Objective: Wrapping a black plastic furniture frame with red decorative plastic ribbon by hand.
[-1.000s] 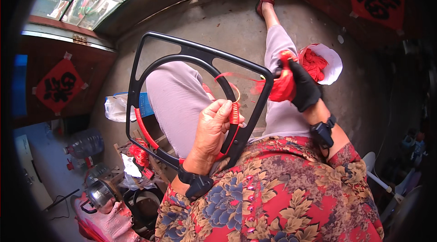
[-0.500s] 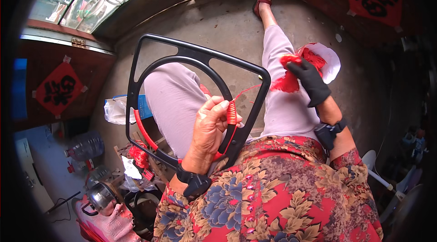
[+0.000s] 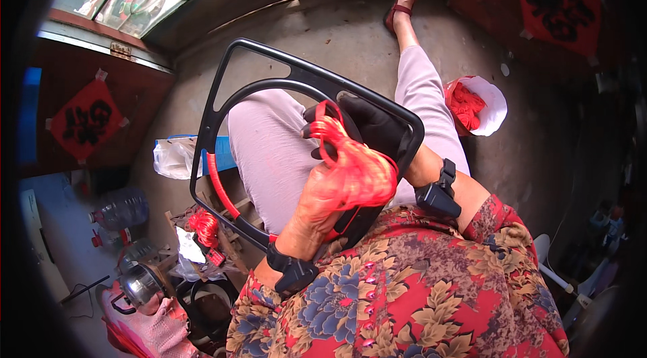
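Note:
A black plastic frame (image 3: 340,78) with a ring inside leans over my lap. My left hand (image 3: 311,206) grips the near right part of the ring, its fingers mostly hidden under a loose bundle of red cord (image 3: 367,176). My right hand (image 3: 374,122), in a black glove, reaches through the frame on the right. Its fingertips show beside the ring, closed on the cord's upper loops. Red wrapping (image 3: 221,186) covers a stretch of the ring at the left.
A white and red container (image 3: 495,105) of red cord stands right of my outstretched leg. At lower left are a red cord coil (image 3: 203,224), a metal pot (image 3: 143,285) and a plastic bottle (image 3: 121,210). A white bag (image 3: 176,158) lies left of my knee.
My right hand has brought the red cord bundle from beside the container leftward to the ring. The cord now lies over my left hand. The frame has shifted slightly right.

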